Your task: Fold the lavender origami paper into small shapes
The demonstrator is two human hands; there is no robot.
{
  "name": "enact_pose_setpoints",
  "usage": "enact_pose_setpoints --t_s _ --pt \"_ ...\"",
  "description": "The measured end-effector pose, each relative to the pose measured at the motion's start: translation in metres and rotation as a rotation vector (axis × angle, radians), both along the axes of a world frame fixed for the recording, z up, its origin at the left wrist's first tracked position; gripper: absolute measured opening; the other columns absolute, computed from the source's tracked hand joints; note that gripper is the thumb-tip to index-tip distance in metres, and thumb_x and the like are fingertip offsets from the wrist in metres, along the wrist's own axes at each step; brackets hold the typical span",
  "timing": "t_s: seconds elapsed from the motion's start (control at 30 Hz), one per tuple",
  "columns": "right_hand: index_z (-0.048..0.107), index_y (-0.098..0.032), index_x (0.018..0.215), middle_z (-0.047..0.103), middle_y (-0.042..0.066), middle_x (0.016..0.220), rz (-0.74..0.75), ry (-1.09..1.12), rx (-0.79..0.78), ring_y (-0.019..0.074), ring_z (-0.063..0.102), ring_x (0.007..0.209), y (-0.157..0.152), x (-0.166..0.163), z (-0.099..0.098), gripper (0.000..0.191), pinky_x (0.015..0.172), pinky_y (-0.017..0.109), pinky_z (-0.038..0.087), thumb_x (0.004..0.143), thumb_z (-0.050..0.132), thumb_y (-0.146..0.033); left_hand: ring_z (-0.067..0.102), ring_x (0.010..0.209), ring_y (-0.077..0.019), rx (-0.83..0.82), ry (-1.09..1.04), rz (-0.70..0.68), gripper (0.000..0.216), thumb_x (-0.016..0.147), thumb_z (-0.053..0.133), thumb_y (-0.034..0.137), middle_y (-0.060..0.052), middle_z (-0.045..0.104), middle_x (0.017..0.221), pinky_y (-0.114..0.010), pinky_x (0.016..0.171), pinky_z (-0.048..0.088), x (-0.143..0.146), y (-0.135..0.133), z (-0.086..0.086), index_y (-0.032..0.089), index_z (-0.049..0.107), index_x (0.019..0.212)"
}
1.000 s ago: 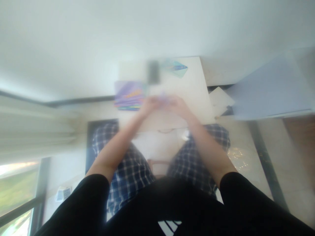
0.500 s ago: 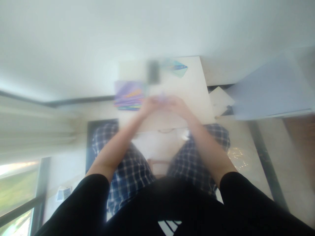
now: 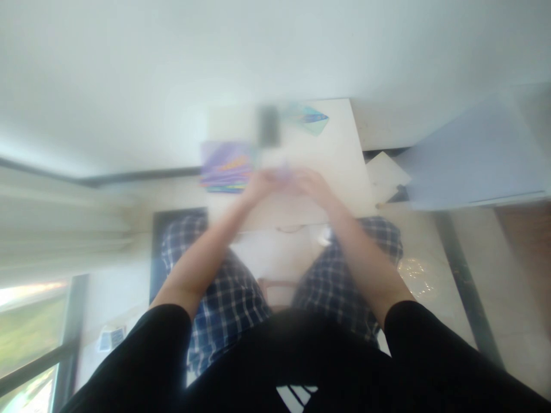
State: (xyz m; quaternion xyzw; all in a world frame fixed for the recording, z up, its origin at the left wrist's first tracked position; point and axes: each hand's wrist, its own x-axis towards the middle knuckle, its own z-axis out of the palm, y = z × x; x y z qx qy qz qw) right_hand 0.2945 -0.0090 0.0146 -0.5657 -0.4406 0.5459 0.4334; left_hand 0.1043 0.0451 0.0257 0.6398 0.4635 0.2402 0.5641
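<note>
Over the middle of a small white table (image 3: 340, 166), my left hand (image 3: 260, 184) and my right hand (image 3: 310, 182) face each other with a small pale purple piece (image 3: 284, 171) between them. Both hands look closed on it at the fingertips, though haze blurs the fingers. The piece looks like folded paper, but its exact shape is unclear. Just left of my left hand lies a purple packet (image 3: 227, 163) with coloured stripes along its near edge.
A blurred dark rectangular object (image 3: 269, 126) is at the back of the table. Beside it lies a blue-green pointed piece (image 3: 315, 120), like folded paper. A white wall (image 3: 275, 51) rises behind the table. To the right stands a large pale panel (image 3: 477, 155).
My right hand's fingers have shifted very slightly around the pale purple piece. Everything else looks the same.
</note>
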Motion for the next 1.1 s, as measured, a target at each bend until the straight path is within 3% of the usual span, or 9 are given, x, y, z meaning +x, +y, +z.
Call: enact_pose_setpoints --t_s 0.23,0.47,0.63,0.73,0.87,1.1 --pt "0.069 -0.022 0.09 0.077 -0.001 0.074 -0.002 0.018 -0.014 0.0183 0.076 0.073 0.0 0.0 0.0 0.019 0.068 0.033 0.065 0.072 0.069 -0.022 0.075 0.095 -0.0255 0.01 -0.01 -0.016 0.032 0.067 0.08 0.032 -0.006 0.079 0.092 -0.033 0.089 0.058 0.0 0.002 -0.006 0.016 0.077 0.094" --pt "0.069 -0.02 0.094 0.077 0.0 0.077 -0.003 -0.047 0.019 0.0181 0.076 0.073 -0.001 0.003 0.001 0.022 0.069 0.034 0.065 0.073 0.073 -0.025 0.072 0.104 -0.027 -0.037 -0.024 0.02 0.036 0.077 0.073 0.045 -0.007 0.079 0.101 -0.036 0.093 0.058 0.0 -0.004 0.004 0.017 0.077 0.099" --pt "0.069 -0.021 0.093 0.077 0.001 0.077 0.027 -0.06 0.019 0.0195 0.076 0.072 0.0 0.002 -0.001 0.02 0.07 0.038 0.066 0.074 0.073 -0.027 0.074 0.093 -0.0249 -0.031 -0.035 -0.019 0.032 0.068 0.083 0.034 -0.006 0.079 0.09 -0.033 0.088 0.059 0.001 -0.003 0.002 0.017 0.075 0.093" --pt "0.069 -0.022 0.092 0.076 -0.001 0.073 0.017 -0.034 -0.023 0.0179 0.075 0.07 0.0 0.0 0.001 0.016 0.067 0.033 0.064 0.076 0.069 -0.024 0.074 0.092 -0.0248 -0.01 -0.029 -0.026 0.028 0.069 0.081 0.033 -0.006 0.079 0.088 -0.033 0.087 0.059 0.0 0.0 0.0 0.016 0.075 0.09" --pt "0.069 -0.023 0.091 0.076 -0.003 0.071 0.007 -0.021 -0.079 0.0162 0.074 0.068 0.0 -0.001 0.006 0.017 0.061 0.027 0.061 0.075 0.064 -0.019 0.074 0.096 -0.0264 0.014 -0.018 -0.032 0.028 0.069 0.079 0.033 -0.007 0.079 0.093 -0.035 0.091 0.059 -0.001 0.0 -0.001 0.016 0.076 0.09" --pt "0.07 -0.023 0.092 0.077 -0.001 0.077 0.005 -0.123 -0.075 0.0178 0.074 0.068 0.0 -0.001 0.003 0.013 0.063 0.032 0.063 0.079 0.067 -0.025 0.073 0.1 -0.0275 0.005 -0.049 -0.028 0.034 0.068 0.078 0.038 -0.01 0.079 0.101 -0.037 0.092 0.058 -0.003 0.001 -0.007 0.015 0.078 0.094"
